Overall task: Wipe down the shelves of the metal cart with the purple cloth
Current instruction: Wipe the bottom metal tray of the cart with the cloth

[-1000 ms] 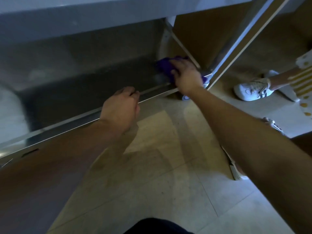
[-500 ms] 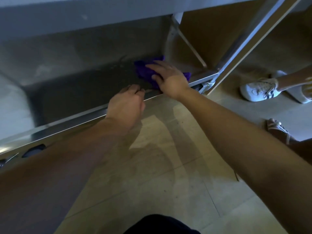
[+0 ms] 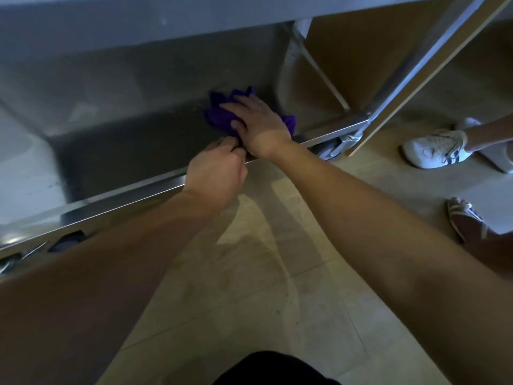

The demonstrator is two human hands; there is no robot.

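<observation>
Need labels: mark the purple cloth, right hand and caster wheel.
purple cloth [image 3: 219,119], head view, fold left of fingers
right hand [image 3: 258,123], head view, back of hand
caster wheel [image 3: 326,150], head view, tread

Counting two hands: one left hand [image 3: 215,173], one right hand [image 3: 258,126]. Counting one purple cloth [image 3: 219,118]. Counting one metal cart [image 3: 138,190], showing two shelves: one lower shelf [image 3: 125,151], one upper shelf [image 3: 138,20]. Clearly seeing only one caster wheel [image 3: 327,150]. Counting three shoes: one near white sneaker [image 3: 433,148], one far white sneaker [image 3: 497,158], one sandal [image 3: 466,220].

Purple cloth [image 3: 219,119] and right hand [image 3: 256,123] farther left on shelf [image 3: 125,151], left hand [image 3: 216,170] now alongside.
</observation>
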